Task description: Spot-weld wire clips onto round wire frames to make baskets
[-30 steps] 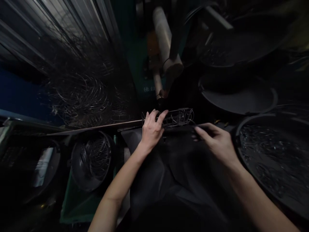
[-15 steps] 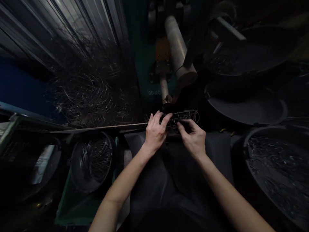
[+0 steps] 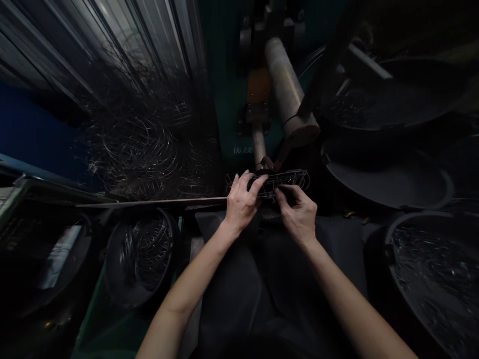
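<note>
A small wire frame [image 3: 290, 177], like a narrow basket of thin dark wires, is between my two hands, below the rod of a green machine [image 3: 232, 124]. My left hand [image 3: 242, 202] grips its left part, with the fingers bent over the top wires. At its near side, my right hand [image 3: 299, 212] pinches with thumb and forefinger near the middle. Whether a separate small piece sits in that pinch is too dark to tell. The machine's lower metal rod [image 3: 259, 147] ends just above my left fingertips, beside a thick metal cylinder [image 3: 290, 89].
Loose bent wires [image 3: 138, 149] are heaped at the left beyond a thin board edge [image 3: 157, 203]. A black tub [image 3: 123, 279] with wire rings stands at lower left, by a green crate [image 3: 97, 319]. Dark basins [image 3: 389, 184] and a tub of small metal parts [image 3: 392, 234] line the right.
The view has shifted slightly, so the machine and tubs sit a little lower in the picture. Both hands keep their hold on the wire frame, nearly unmoved.
</note>
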